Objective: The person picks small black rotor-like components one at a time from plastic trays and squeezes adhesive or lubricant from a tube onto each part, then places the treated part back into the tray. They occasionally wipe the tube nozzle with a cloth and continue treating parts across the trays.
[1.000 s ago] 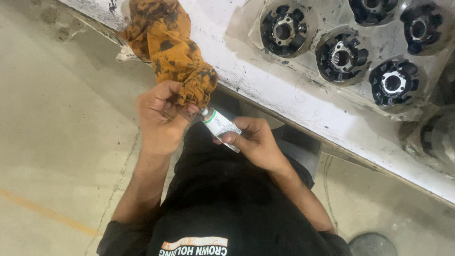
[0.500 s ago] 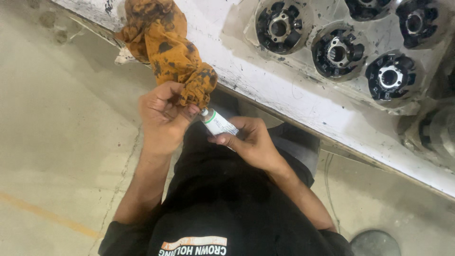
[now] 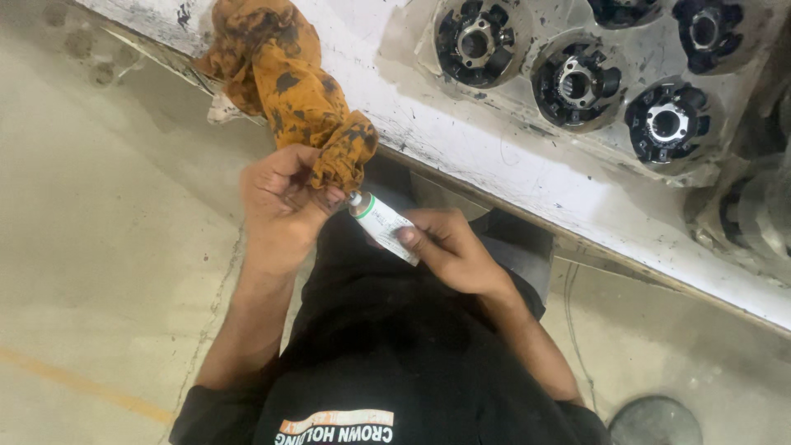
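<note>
Head view looks down past a black shirt (image 3: 387, 346) to both hands held together just off the near edge of the tabletop (image 3: 527, 156). Right hand (image 3: 449, 251) has its fingers wrapped around a small white tube (image 3: 383, 224), whose nozzle end tilts up and left. Left hand (image 3: 284, 202) has its fingers pinched shut on the lower end of an orange rag (image 3: 292, 91) stained with dark blotches, and the tube's tip touches that bunched end. Farther off, the rag drapes up over the tabletop's edge, and black round machine parts (image 3: 577, 82) sit in a row on the white, grimy tabletop.
</note>
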